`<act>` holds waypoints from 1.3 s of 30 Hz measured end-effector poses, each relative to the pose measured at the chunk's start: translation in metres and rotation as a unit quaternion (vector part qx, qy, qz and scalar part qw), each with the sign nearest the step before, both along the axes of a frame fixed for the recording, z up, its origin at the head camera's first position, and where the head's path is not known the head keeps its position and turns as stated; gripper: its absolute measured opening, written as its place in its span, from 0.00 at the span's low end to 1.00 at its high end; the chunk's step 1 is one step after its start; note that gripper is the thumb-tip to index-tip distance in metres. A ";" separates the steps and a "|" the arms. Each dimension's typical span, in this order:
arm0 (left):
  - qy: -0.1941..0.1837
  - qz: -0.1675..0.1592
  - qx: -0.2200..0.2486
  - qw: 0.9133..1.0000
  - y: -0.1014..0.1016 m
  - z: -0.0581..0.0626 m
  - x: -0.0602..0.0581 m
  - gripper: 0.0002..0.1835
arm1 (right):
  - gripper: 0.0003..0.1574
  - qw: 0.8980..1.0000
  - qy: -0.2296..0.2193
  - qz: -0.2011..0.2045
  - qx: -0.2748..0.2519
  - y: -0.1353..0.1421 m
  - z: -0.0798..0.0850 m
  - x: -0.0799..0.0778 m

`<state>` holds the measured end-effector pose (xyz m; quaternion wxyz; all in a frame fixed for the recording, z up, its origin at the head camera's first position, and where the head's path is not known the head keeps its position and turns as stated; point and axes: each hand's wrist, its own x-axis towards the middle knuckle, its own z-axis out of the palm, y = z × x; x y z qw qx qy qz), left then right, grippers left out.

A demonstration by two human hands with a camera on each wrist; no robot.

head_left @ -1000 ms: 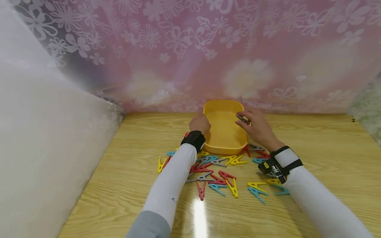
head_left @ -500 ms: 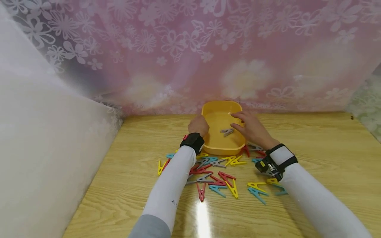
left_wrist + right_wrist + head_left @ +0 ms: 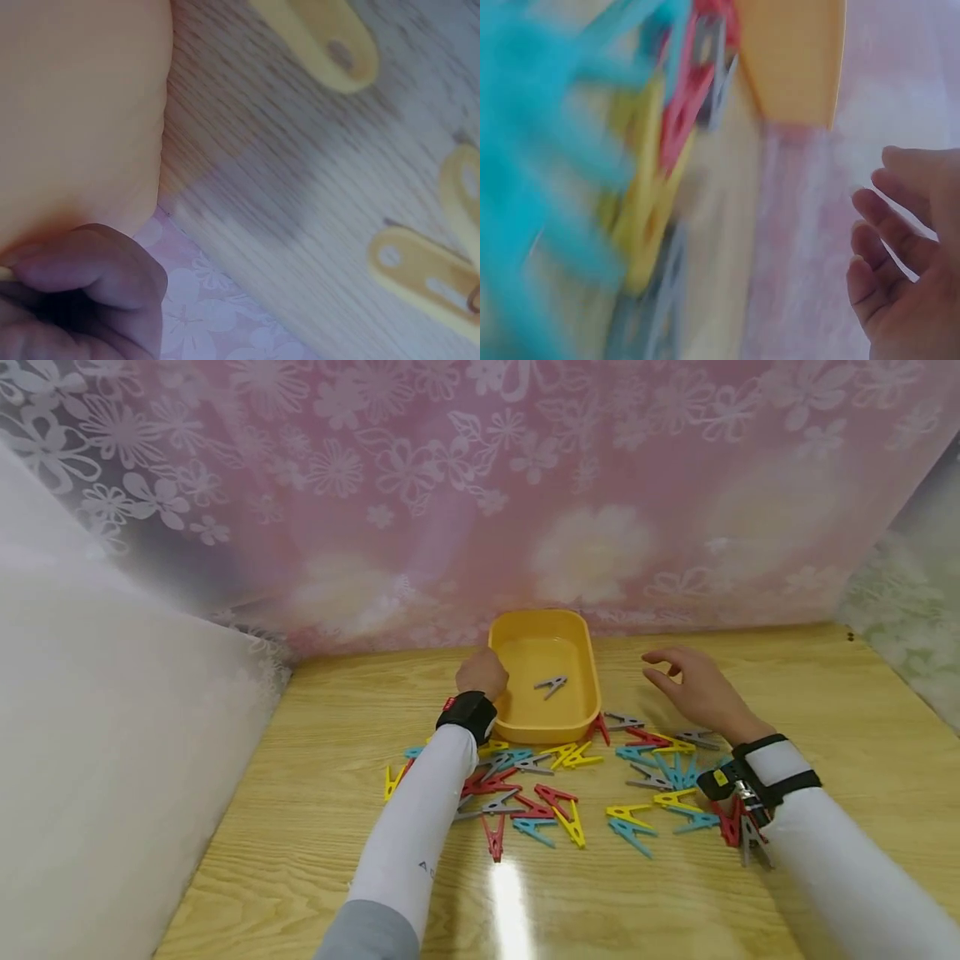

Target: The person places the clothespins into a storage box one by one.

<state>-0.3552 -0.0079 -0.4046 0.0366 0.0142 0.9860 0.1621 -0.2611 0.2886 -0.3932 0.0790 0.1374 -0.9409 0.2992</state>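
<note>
A yellow plastic basin (image 3: 525,708) stands at the back of the wooden table, with one grey clothespin (image 3: 552,686) lying inside it. My left hand (image 3: 482,673) grips the basin's left rim; in the left wrist view its curled fingers (image 3: 112,262) are at the basin wall (image 3: 75,112). To the right of the basin, apart from it, my right hand (image 3: 697,689) hovers over the table with loosely bent fingers and nothing in them. Red, yellow, blue and grey clothespins (image 3: 675,777) lie below that hand, blurred in the right wrist view.
More mixed clothespins (image 3: 517,806) are scattered in front of the basin, some partly hidden by the left forearm. A pink flowered cloth (image 3: 420,527) hangs right behind the table (image 3: 300,827). White sheeting (image 3: 112,735) borders the left side.
My right hand let the grey clothespin drop into the basin, then moved away to the right. The left hand stays on the rim. The head view has shifted slightly right.
</note>
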 end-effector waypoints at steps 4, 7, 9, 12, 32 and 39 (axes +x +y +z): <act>0.003 -0.002 0.001 1.000 0.001 -0.001 -0.003 0.10 | 0.21 1.000 0.004 0.002 0.023 0.031 -0.008 0.011; 0.002 0.002 0.002 1.000 0.001 -0.001 -0.005 0.10 | 0.21 0.999 -0.016 -0.001 0.037 0.048 -0.012 0.017; 0.003 0.005 0.005 1.000 0.001 -0.001 -0.006 0.10 | 0.23 0.998 -0.038 -0.002 0.040 0.057 -0.014 0.021; 0.006 0.007 0.007 1.000 0.001 -0.001 -0.007 0.10 | 0.25 0.996 -0.079 -0.009 0.044 0.067 -0.016 0.028; -0.007 0.016 0.015 1.000 0.002 0.004 -0.003 0.10 | 0.27 0.985 -0.160 0.035 0.051 0.079 -0.030 0.043; -0.006 0.027 0.006 1.000 0.004 0.002 -0.001 0.10 | 0.29 0.987 -0.151 0.007 0.045 0.081 -0.034 0.046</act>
